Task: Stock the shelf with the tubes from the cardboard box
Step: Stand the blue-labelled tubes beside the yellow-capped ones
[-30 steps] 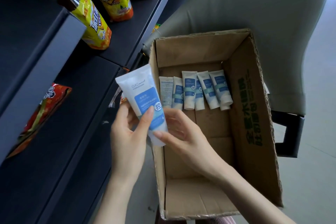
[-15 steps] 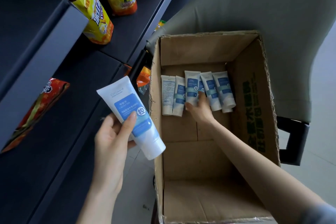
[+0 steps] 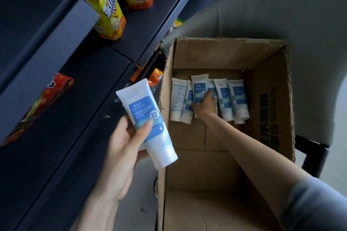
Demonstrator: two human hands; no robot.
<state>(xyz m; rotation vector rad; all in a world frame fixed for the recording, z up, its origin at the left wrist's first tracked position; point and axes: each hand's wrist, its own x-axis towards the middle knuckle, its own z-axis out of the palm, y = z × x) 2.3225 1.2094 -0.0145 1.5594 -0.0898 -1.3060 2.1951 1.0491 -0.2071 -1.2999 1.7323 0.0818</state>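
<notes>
At twelve o'clock on the cardboard box (image 3: 210, 56) floor, right hand (image 3: 204, 106) curls its fingers round the middle tube (image 3: 199, 85) of the row, best lifted straight up to spare its neighbours; left hand (image 3: 122, 148), nine o'clock of the box, grips a second tube (image 3: 145, 116) beside the shelf (image 3: 71, 110).

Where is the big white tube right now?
In the head view, the big white tube is held by the left hand, left of the cardboard box and beside the dark shelf.

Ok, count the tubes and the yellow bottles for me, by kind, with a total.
Tubes in box: 6 showing, perhaps another underneath
Tube in left hand: 1
Yellow bottles: 3
Total: 10
</notes>
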